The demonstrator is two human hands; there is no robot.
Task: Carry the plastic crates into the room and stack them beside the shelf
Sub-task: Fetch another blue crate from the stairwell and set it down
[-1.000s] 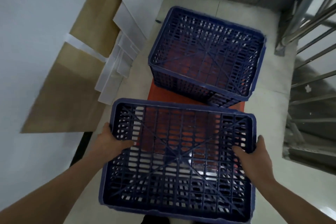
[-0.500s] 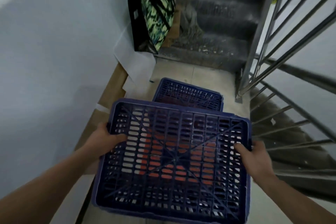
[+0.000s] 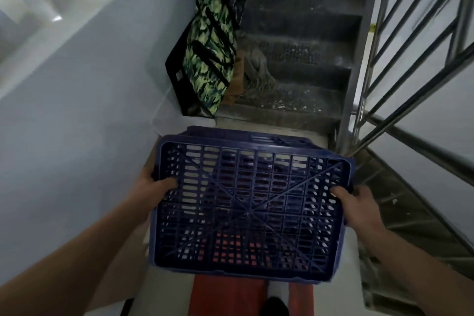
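I hold a dark blue slatted plastic crate (image 3: 248, 210) in front of me, raised off the floor and level. My left hand (image 3: 151, 187) grips its left rim, thumb over the edge into the crate. My right hand (image 3: 352, 202) grips the right rim the same way. Just beyond the held crate's far edge, a sliver of a second blue crate (image 3: 256, 136) shows on the floor; most of it is hidden. Something orange-red (image 3: 220, 295) lies on the floor under the held crate.
A white wall (image 3: 77, 123) runs close on the left. Grey concrete stairs (image 3: 295, 64) rise ahead, with a green camouflage bag (image 3: 207, 64) leaning at their left foot. A metal railing (image 3: 400, 59) and descending stairs are on the right. Cardboard (image 3: 115, 277) lies along the wall.
The crate has come up higher in both hands and my view has tilted upward. The second crate on the floor has slipped almost fully behind the held one.
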